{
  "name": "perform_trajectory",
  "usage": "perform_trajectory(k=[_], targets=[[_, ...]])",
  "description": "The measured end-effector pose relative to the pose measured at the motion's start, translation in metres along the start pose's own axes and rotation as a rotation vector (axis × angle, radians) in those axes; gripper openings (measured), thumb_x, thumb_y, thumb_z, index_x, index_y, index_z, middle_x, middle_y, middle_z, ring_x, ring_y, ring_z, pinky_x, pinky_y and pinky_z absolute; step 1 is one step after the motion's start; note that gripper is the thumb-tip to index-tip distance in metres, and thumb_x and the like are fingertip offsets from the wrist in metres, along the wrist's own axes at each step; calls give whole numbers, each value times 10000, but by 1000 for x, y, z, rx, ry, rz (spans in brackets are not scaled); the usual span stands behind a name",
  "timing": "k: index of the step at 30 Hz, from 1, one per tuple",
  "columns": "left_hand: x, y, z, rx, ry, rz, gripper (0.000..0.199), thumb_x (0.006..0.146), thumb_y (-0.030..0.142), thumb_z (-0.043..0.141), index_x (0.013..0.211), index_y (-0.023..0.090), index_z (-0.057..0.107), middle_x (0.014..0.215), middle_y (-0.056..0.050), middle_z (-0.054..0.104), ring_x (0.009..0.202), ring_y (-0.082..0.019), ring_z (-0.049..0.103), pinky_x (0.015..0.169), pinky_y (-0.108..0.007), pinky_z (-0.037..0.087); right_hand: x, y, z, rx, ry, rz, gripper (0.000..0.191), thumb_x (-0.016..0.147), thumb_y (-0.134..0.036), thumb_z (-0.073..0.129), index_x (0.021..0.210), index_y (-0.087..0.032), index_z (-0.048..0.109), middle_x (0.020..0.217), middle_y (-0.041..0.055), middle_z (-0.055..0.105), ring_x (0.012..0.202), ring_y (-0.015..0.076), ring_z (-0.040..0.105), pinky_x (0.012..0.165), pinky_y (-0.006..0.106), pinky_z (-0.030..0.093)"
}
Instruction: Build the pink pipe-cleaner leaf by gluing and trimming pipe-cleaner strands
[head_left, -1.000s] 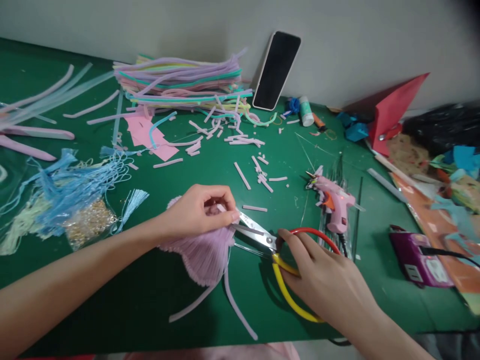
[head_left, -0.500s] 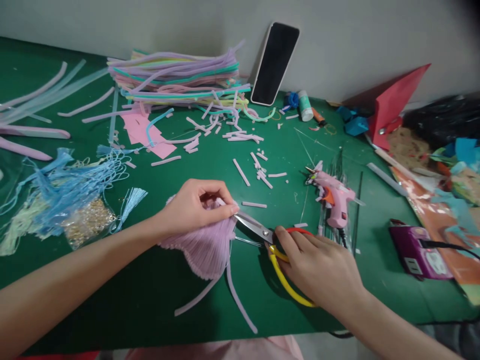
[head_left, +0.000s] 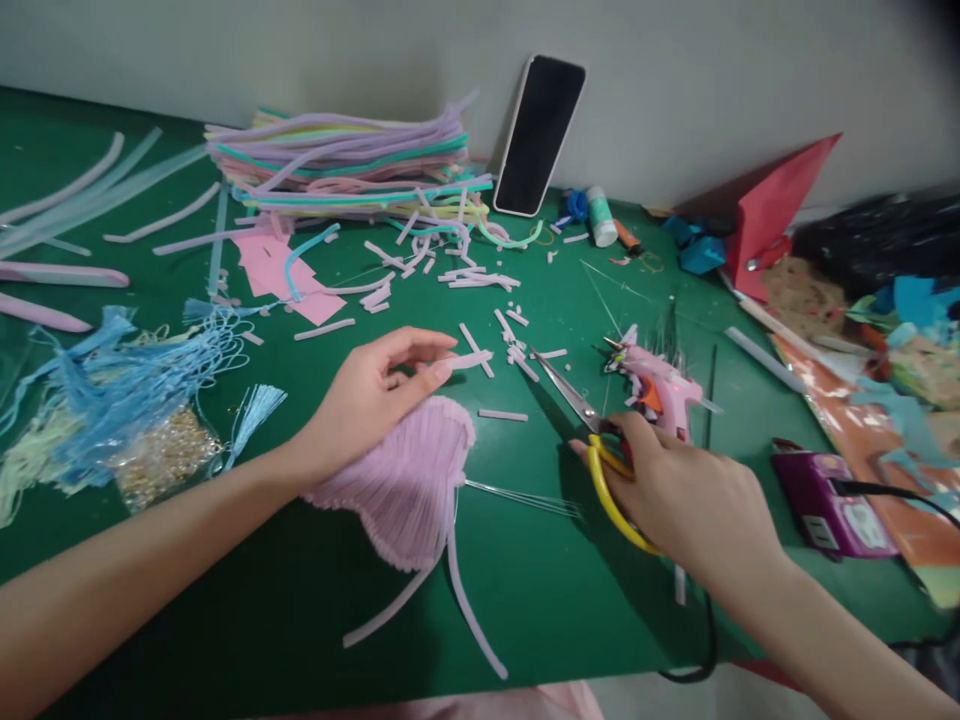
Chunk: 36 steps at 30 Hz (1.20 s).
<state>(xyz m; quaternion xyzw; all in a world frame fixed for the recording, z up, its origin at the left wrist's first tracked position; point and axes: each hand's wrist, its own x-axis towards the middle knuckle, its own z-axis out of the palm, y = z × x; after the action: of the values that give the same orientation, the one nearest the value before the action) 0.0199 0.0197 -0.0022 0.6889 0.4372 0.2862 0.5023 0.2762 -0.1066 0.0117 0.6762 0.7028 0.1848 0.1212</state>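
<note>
Right of centre, the scissors (head_left: 590, 416) have shiny metal blades. At lower centre, the ribbed pipe-cleaner piece (head_left: 412, 485) looks fuzzy and matt; the glue gun (head_left: 674, 398), smooth plastic.

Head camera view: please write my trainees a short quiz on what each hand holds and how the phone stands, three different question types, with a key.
1. Multiple choice: what do the fingertips of the left hand hold?
(a) a blue tassel
(b) a short purple strip
(c) a glue gun
2. True or false: the phone is propped up against the wall.
3. Fill in the blank: the right hand holds the ____.

Key: 1 b; 2 true; 3 scissors.
</note>
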Motion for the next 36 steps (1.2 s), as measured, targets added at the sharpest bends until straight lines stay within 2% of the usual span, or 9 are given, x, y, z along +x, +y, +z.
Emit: perform_trajectory(k=[2, 5, 8, 11, 16, 20, 24, 29, 36], targets=[[-3, 3, -1, 258, -9, 25, 376, 892, 370, 572, 1256, 280, 581, 1346, -68, 545, 1208, -265, 509, 915, -390, 480, 2, 5, -2, 44, -110, -32, 310, 881, -378, 568, 1074, -139, 605, 765, 73, 713, 512, 229, 642, 390, 268, 234], [-8, 2, -3, 595, -61, 78, 336, 892, 418, 531, 1187, 295, 633, 1462, -61, 369, 1362, -339, 297, 1054, -521, 344, 8, 5, -12, 154, -115, -116, 349, 885, -302, 555, 1189, -129, 573, 920, 128, 707, 734, 272, 681, 499, 302, 418], [-10, -3, -6, 770, -178, 86, 377, 837, 515, 563, 1100, 267, 667, 1302, -91, 461, 1229, -369, 392, 978, -548, 371, 21, -11, -24, 502, 11, -116, 222, 924, -350, 518, 986, -184, 651, 900, 91, 700, 756, 232, 671, 599, 312, 485], [-10, -3, -8, 838, -265, 74, 469, 756, 557, 644, 1078, 217, 640, 1115, -111, 541, 1036, -344, 476, 837, -488, 411, 39, -39, -29, 905, -123, -110, 170, 849, -366, 654, 914, -210, 671, 862, 38, 702, 748, 181, 668, 649, 278, 513], [-7, 11, -12, 680, -332, -134, 307, 734, 461, 680, 866, 214, 553, 815, -33, 594, 748, -235, 542, 605, -315, 382, 53, -65, -27, 1162, -328, -20, 291, 727, -332, 769, 950, -184, 654, 824, 30, 704, 740, 179, 660, 662, 287, 529], [-4, 16, -18, 365, -419, -301, 333, 768, 448, 652, 993, 247, 510, 701, 38, 614, 559, -163, 541, 469, -246, 323, 50, -64, -33, 1378, -366, -5, 139, 753, -172, 688, 886, -195, 655, 766, -8, 697, 666, 128, 639, 628, 240, 529], [-2, 15, -22, 162, -465, -218, 415, 817, 466, 622, 1173, 267, 547, 782, 20, 662, 658, -168, 607, 527, -229, 401, 42, -57, -38, 1485, -256, 30, 290, 764, -214, 699, 1050, -206, 653, 877, 12, 742, 774, 145, 692, 710, 262, 577], [0, 25, -26, 168, -507, -95, 242, 834, 423, 595, 955, 243, 704, 813, -4, 700, 706, -181, 636, 572, -231, 427, 37, -45, -43, 1505, -303, -18, 249, 877, -228, 590, 1112, -230, 671, 1007, 32, 758, 848, 161, 726, 742, 278, 606], [7, 36, -39, 228, -560, -110, 184, 824, 360, 617, 950, 293, 732, 824, 23, 725, 703, -171, 653, 559, -211, 416, 50, -34, -46, 1304, -135, -411, 296, 928, -145, 522, 1127, -282, 692, 1012, -19, 763, 879, 118, 723, 776, 201, 563]])
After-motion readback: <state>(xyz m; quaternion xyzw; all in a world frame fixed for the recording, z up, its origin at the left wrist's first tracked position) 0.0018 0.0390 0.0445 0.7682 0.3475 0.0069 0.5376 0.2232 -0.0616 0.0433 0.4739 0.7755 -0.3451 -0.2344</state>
